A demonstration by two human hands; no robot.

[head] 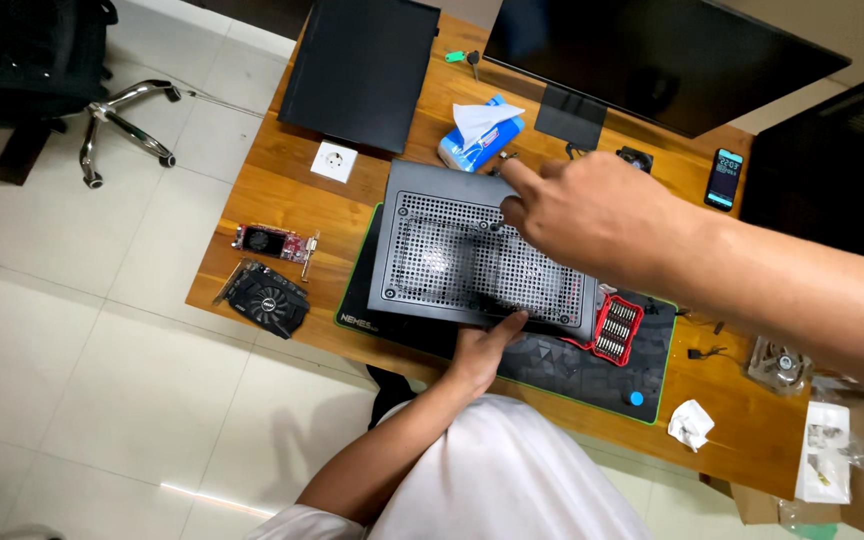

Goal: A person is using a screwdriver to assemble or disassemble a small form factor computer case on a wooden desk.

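A dark grey computer case (pixel 442 250) lies flat on a black desk mat (pixel 572 372), its perforated side panel facing up. My left hand (pixel 482 350) grips the case's near edge, thumb on top of the rim. Over the panel's far right corner hovers my right hand (pixel 592 215). Its index finger stretches toward the far edge and the other fingers curl down onto the panel. Anything small between those fingers is hidden. A red tray of screwdriver bits (pixel 615 328) sits at the case's right end.
On the wooden desk (pixel 262 190) lie two graphics cards (pixel 270 270), a white socket (pixel 334 160), a tissue pack (pixel 480 135), a black side panel (pixel 362 70), a monitor (pixel 652 50), a phone (pixel 724 178), a small fan (pixel 780 362) and a crumpled tissue (pixel 690 422). An office chair (pixel 52 60) stands at far left.
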